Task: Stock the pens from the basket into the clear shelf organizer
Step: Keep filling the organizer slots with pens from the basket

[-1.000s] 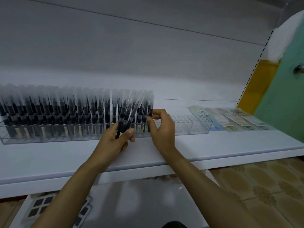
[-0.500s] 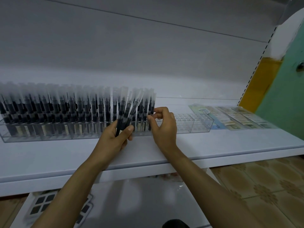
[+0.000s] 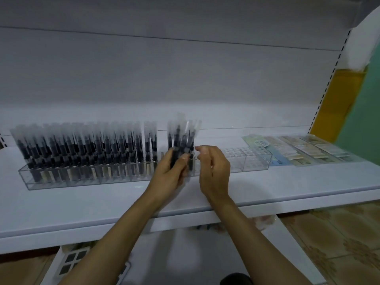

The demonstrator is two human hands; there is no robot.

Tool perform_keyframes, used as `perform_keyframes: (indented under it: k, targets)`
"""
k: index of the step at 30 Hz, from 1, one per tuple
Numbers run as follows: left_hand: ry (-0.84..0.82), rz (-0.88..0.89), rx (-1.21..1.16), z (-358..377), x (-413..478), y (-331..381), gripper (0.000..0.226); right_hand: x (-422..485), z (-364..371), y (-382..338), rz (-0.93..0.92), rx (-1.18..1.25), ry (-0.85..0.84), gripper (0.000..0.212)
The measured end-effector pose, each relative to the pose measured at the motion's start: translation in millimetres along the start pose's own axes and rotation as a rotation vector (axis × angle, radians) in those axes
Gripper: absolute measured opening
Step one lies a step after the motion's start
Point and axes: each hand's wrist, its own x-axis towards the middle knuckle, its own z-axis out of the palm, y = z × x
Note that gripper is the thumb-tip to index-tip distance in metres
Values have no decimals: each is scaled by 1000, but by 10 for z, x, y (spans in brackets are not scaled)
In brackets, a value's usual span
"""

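Now pens [image 3: 178,138] upright, long axis vertical; left hand [image 3: 170,175] grip wraps them; right hand [image 3: 214,169] curled, empty.

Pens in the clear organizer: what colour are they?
The pens are black; the head view shows it best.

White shelf [image 3: 82,206], grey back panel [image 3: 185,79]; green wall [image 3: 366,120] right; patterned brown floor tiles [image 3: 339,243].
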Motion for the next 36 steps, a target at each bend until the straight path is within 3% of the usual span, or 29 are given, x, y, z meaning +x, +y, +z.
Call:
perform_keyframes:
  k: [2, 10, 14, 20, 36]
  targets:
    - [-55, 15, 3, 124, 12, -16, 15, 3, -10, -31, 8, 36, -78, 26]
    - [-6, -18, 0, 129, -40, -124, 22, 91, -57, 55, 355, 467, -326, 40]
    - [29, -8, 30, 143, -42, -147, 22, 107, -104, 36, 464, 576, -388, 30]
    - [59, -20, 26, 145, -33, -165, 19, 108, -129, -3, 477, 608, -414, 21]
    - [64, -18, 82, 169, -60, -153, 22, 74, -117, 15, 467, 572, -404, 23]
